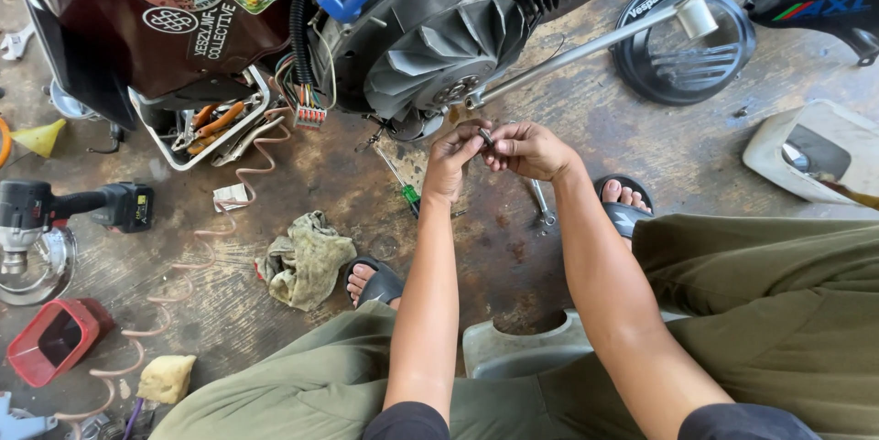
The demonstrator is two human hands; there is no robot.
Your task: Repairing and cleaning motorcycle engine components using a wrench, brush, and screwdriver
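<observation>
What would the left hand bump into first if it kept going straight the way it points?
Probably the grey finned fan of the engine just beyond the left hand; depth is hard to judge from above.

I wear loose olive trousers [778, 312], black sleeves [407, 422] and dark slide sandals [380, 284]; my forearms are bare.

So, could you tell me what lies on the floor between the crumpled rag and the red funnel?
In the head view, loops of a coiled pinkish hose cross the floor between the rag and the red funnel.
</observation>
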